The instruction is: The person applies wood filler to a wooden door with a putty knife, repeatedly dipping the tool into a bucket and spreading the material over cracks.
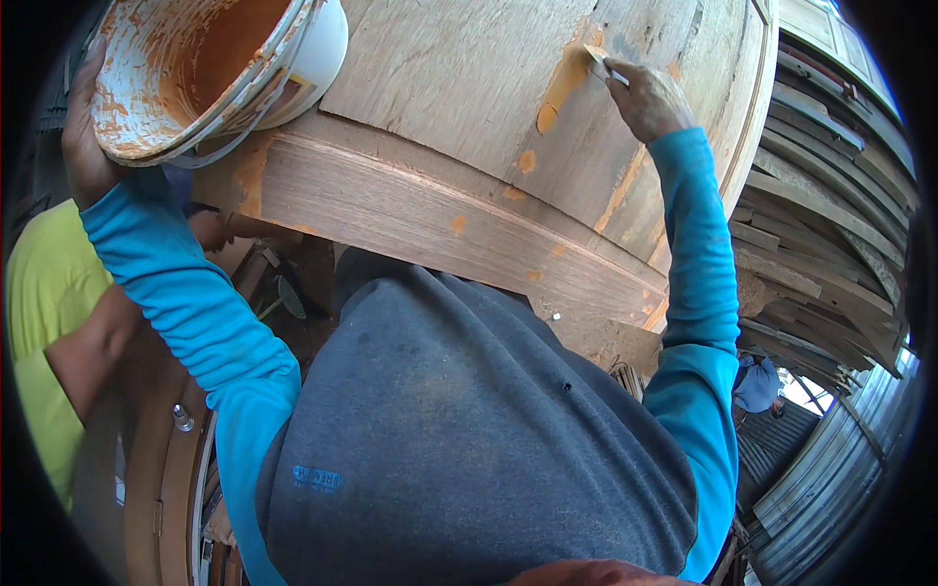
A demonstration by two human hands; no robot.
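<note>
Braces tilted bucket, upper left, with left hand, cannot tell finger closure; holds putty knife, upper centre-right, against wooden panel with right hand clamped.

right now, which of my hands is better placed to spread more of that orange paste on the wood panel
Right, most likely: your right hand holds a scraper at an orange smear on the wooden panel, while your left hand, off to the side, seems busy steadying the bucket.

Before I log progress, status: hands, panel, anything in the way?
Left hand on tilted bucket. Right hand holding scraper at panel. Panel patched orange. Bucket hides its left part.
</note>
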